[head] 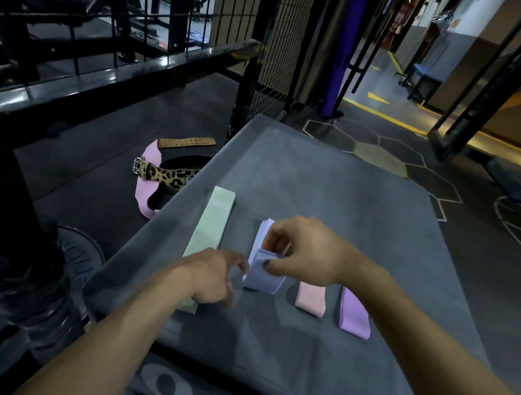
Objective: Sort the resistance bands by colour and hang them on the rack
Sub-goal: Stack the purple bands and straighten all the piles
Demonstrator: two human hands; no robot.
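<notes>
Dim scene; brighter warm light at far right, glare on the black rail, edges bowed, left hand motion-blurred.

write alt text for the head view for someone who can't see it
A person's right hand pinches a folded lavender-blue band above a grey mat, the left hand close beside it. Green, peach and purple bands lie flat on the mat; belts lie on the floor.
</notes>
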